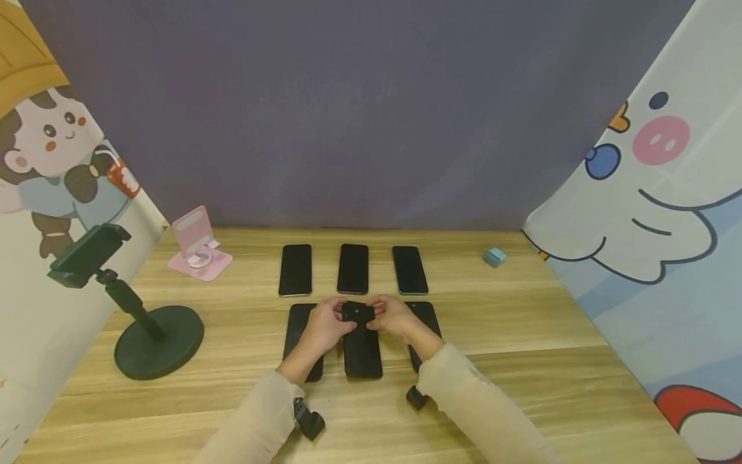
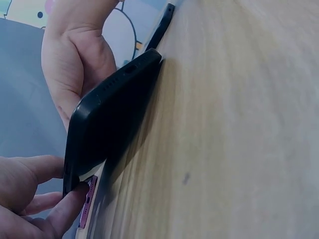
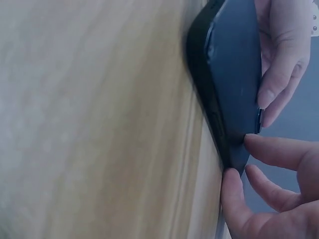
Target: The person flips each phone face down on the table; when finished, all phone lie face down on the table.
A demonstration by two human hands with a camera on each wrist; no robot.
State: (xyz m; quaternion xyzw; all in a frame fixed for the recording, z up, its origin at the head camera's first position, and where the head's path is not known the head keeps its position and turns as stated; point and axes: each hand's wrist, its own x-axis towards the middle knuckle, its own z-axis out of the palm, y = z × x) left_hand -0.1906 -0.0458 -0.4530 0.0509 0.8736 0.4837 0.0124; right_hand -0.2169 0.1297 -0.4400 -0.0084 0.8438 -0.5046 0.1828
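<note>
A black phone case (image 1: 362, 341) lies in the middle of the front row on the wooden table (image 1: 522, 361). Both hands hold its far end, which is lifted off the wood. My left hand (image 1: 339, 320) pinches the far left corner and my right hand (image 1: 379, 316) grips the far right corner. In the left wrist view the case (image 2: 109, 114) tilts up, a pinkish edge (image 2: 87, 201) shows beneath it, and my left fingertips (image 2: 65, 209) touch its corner. In the right wrist view my right fingers (image 3: 259, 149) pinch the case (image 3: 229, 84) at its end.
Three dark phones (image 1: 353, 269) lie in a row behind. Two more black cases (image 1: 298, 325) (image 1: 428, 316) flank the held one. A pink stand (image 1: 197, 248) and a dark green holder on a round base (image 1: 156, 338) stand at the left, a small blue cube (image 1: 494, 257) at the right. Cartoon panels wall both sides.
</note>
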